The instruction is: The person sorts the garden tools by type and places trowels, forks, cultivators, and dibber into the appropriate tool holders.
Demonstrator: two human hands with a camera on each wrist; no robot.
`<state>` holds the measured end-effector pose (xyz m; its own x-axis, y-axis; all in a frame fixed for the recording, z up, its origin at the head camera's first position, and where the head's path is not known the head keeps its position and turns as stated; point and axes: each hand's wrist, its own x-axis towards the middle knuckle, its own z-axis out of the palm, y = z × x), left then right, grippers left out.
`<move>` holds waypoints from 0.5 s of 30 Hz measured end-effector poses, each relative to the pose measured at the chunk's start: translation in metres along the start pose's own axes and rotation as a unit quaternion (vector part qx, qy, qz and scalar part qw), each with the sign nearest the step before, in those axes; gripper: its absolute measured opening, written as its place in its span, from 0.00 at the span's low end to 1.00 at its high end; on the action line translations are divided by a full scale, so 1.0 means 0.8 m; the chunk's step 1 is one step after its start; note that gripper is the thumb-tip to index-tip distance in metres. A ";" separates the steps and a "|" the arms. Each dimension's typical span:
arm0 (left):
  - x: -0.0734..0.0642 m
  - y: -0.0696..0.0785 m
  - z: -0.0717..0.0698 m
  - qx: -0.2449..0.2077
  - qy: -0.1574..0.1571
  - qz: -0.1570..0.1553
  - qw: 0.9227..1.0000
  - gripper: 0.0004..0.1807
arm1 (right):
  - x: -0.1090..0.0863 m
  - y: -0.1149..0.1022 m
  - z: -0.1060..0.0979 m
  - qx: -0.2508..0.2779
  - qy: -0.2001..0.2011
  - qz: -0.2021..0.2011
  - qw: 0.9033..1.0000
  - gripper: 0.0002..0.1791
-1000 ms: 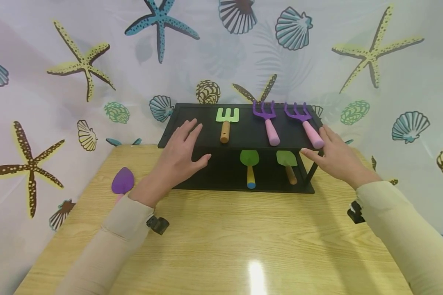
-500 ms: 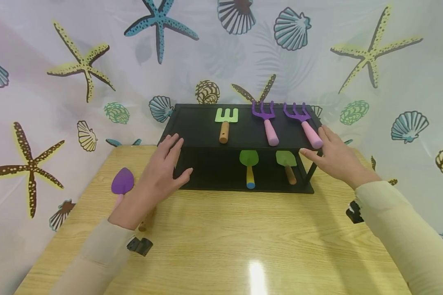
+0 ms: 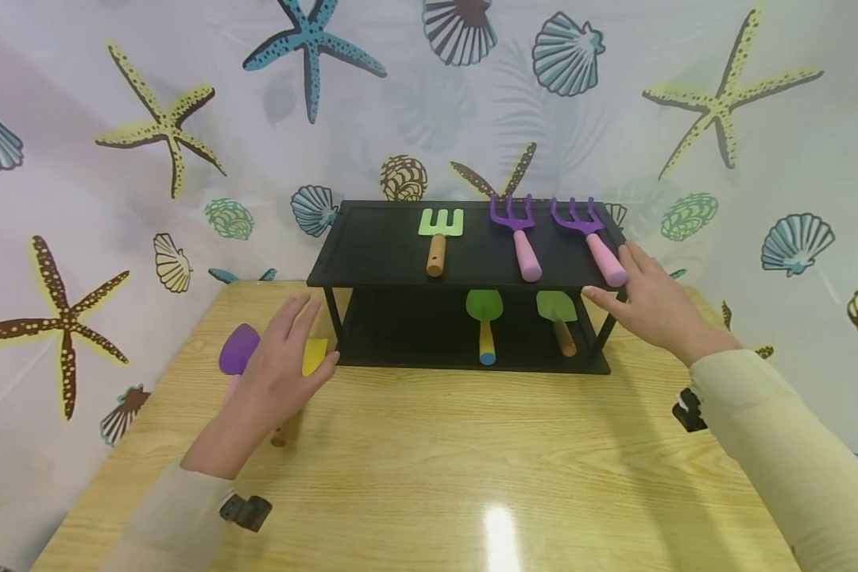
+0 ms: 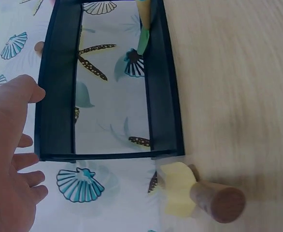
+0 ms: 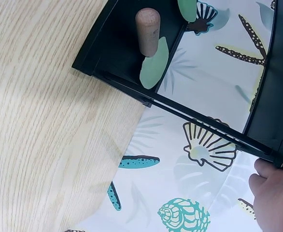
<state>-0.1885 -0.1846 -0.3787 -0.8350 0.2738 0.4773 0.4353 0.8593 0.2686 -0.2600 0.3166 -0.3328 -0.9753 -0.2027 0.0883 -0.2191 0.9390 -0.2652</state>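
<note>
Left hand (image 3: 277, 380) loosely spread, right hand (image 3: 653, 308) outstretched, touching rack (image 3: 380, 248)

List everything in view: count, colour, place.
Rack: 1, black, on table
Green fork: 1, wooden handle, top shelf
Purple forks: 2, pink handles, top shelf
Green trowels: 2, yellow and wooden handles, lower shelf
Purple trowel: 1, pink handle, table's left
Yellow tool: 1, wooden handle, left of rack
Table: 1, light wood, below
Backdrop: 1, white, patterned, behind
Wrist cameras: 2, black, wrists
Sleeves: 2, beige, forearms
Left hand: 1, left of rack
Right hand: 1, rack's right end
</note>
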 end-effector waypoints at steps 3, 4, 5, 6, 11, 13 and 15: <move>-0.009 -0.006 0.005 -0.001 -0.011 -0.016 1.000 0.41 | -0.001 -0.001 0.000 0.000 0.000 0.000 1.000 0.59; -0.012 -0.007 0.007 -0.001 -0.016 -0.022 1.000 0.41 | -0.001 -0.001 0.000 0.000 0.000 0.000 1.000 0.59; -0.015 -0.009 0.009 -0.002 -0.023 -0.031 0.999 0.41 | -0.001 -0.001 0.000 0.000 0.001 0.000 1.000 0.59; -0.018 -0.011 0.011 -0.001 -0.027 -0.036 0.999 0.41 | -0.001 -0.001 0.000 0.001 0.001 0.000 1.000 0.59; -0.031 -0.018 0.022 0.004 -0.037 -0.050 0.998 0.39 | -0.001 0.000 0.000 0.003 0.002 0.000 1.000 0.59; -0.036 -0.022 0.026 0.003 -0.039 -0.051 0.998 0.39 | -0.001 0.000 0.000 0.002 0.002 0.000 1.000 0.59; -0.040 -0.025 0.029 -0.001 -0.046 -0.056 0.997 0.38 | -0.001 0.000 0.000 0.001 0.003 -0.001 1.000 0.59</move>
<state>-0.1783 -0.2007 -0.4188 -0.9062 0.2144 0.3644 0.3374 0.8861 0.3176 -0.2594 0.3167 -0.3330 -0.9748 -0.2018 0.0952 -0.2203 0.9380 -0.2677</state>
